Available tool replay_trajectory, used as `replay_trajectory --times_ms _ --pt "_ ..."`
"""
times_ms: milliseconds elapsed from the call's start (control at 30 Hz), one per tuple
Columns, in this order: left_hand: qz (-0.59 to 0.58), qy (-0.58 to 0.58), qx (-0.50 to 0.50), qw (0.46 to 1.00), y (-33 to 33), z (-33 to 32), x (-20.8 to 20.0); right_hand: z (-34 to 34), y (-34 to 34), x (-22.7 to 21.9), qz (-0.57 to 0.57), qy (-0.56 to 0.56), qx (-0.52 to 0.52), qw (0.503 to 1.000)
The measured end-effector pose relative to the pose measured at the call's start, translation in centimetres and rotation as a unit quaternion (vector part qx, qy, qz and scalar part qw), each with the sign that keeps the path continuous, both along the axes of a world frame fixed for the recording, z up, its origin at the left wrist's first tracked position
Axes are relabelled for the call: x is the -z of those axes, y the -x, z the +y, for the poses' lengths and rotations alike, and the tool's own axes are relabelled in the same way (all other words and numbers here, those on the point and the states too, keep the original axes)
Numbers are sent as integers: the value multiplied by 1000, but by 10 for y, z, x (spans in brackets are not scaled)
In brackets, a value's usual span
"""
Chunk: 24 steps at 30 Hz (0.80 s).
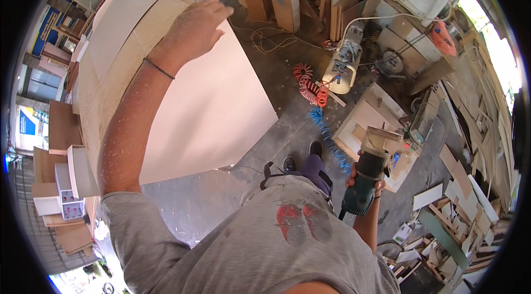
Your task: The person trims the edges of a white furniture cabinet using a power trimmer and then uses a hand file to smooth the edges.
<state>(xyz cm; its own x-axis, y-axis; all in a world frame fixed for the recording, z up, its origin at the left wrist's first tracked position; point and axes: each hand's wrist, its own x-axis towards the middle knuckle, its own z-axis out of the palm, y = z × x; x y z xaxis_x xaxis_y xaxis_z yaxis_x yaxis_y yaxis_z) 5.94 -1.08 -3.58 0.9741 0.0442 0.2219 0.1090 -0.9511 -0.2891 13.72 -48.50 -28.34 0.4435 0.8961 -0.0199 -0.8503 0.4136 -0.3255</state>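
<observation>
My left hand reaches across the far part of a large white sheet, fingers stretched out and nothing in them. Whether the palm touches the sheet or hovers over it I cannot tell. Fine dust covers the hand and forearm, and a dark band circles the wrist. On the right, away from the sheet, my right hand is wrapped round a trim router with a dark green and black body. Its clear base points away from me, and its lower end is towards my body.
A curved pale panel rises at the far left. An air compressor stands on the floor with red and blue coiled hoses. Wooden box parts are behind. Wood offcuts pile up at the right.
</observation>
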Motion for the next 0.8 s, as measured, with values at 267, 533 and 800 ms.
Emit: replay_trajectory --times_ms 267,533,800 --pt "164 108 -104 975 -25 -15 -25 76 -121 26 50 14 -106 993" --pt "-26 178 -300 937 18 -48 13 124 -214 35 120 39 -201 971" --pt "-16 98 -394 914 30 -84 24 188 -261 46 137 62 -286 946"
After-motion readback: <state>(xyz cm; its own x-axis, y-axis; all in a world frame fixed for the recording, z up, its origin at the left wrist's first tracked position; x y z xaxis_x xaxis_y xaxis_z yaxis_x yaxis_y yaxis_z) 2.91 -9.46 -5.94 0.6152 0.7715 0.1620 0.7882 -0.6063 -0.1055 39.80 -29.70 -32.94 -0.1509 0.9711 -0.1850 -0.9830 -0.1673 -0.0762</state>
